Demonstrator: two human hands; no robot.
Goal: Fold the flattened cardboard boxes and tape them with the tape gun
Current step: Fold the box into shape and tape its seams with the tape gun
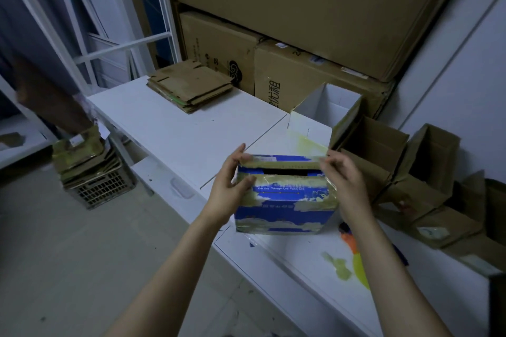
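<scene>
Storeroom, dim; white table (178, 128) runs from the back left to the near right, with tall cartons (301, 22) stacked behind it

- Floor, far left: grey crate (101, 189) heaped with flattened cardboard, none of it raised yet
- Table, far end: stack of flattened boxes (191, 87), lying flat and yet to be folded
- Table, centre, near edge: left hand (230, 186) grips the left end of the blue box (282, 200), thumb on the front face and fingers over the top edge
- The blue box is already squared up and patched with old yellowed tape; a dark slot shows between its top flaps, so I judge it folded but not sealed
- At the top right corner of the blue box: right hand (342, 180), fingers curled and pinching the flap edge there
- Just behind: white box (325, 112), upright, top open
- Table, right: row of brown boxes (427, 161), raised and open-mouthed, which I count as folded; taped or not, I cannot tell
- Under the right forearm: orange object (349, 238), mostly hidden; tape gun or not, I cannot tell
</scene>
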